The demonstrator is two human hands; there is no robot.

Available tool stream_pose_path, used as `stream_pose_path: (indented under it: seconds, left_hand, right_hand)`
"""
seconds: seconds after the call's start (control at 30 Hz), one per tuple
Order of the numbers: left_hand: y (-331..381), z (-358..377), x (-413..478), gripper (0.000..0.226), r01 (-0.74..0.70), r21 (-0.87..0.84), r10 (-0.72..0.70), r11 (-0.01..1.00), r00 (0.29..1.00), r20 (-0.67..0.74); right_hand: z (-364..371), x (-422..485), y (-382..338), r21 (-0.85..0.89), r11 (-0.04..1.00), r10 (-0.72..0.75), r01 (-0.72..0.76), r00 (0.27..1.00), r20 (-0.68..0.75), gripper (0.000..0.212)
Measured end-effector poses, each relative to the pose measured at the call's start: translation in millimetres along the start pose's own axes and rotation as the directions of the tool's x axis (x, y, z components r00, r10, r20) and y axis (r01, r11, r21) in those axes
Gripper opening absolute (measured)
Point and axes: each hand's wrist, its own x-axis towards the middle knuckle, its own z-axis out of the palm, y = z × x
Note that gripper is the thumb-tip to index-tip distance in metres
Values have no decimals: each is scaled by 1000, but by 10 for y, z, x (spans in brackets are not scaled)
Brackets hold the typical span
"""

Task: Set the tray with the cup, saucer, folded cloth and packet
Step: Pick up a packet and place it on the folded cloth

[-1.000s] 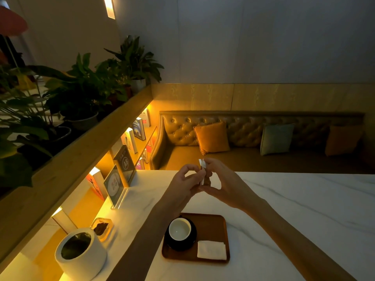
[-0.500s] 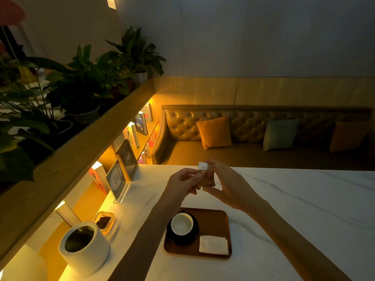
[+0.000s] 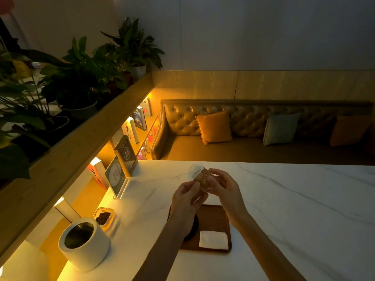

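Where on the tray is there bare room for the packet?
The tray is bare along its far and right side, beyond the folded cloth. Its left is crowded: the saucer under the left hand. Both hands hold the packet.

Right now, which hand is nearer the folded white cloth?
Left. The left hand is above the tray beside the folded cloth; the right hand is higher and farther back.
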Motion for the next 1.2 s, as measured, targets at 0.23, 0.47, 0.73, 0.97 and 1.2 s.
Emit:
stream_pose_path:
  seconds: [0.23, 0.47, 0.73, 0.97, 1.2]
  left_hand:
    - [-7, -202, 23, 34, 54, 162, -78, 985, 986, 146]
    - [-6, -271, 56, 21, -116, 324, 77, 939, 988, 132]
    - [-89, -229, 126, 10, -171, 318, 136, 933, 982, 131]
    - [-134, -200, 236, 15, -136, 264, 112, 955, 988, 107]
    - [-367, -266, 305, 13, 30, 263, -51, 964, 996, 76]
  right_hand:
    - [-154, 3, 23, -173, 980, -83, 100, 992, 100, 21]
    - [-322, 4, 31, -405, 888, -146, 217, 969, 200, 26]
    - [-398, 46, 67, -572, 685, -333, 452, 892, 305, 27]
    - [-405, 76, 88, -402, 873, -210, 276, 957, 200, 36]
    - [-448, -77, 396, -28, 993, 110, -111, 994, -18, 29]
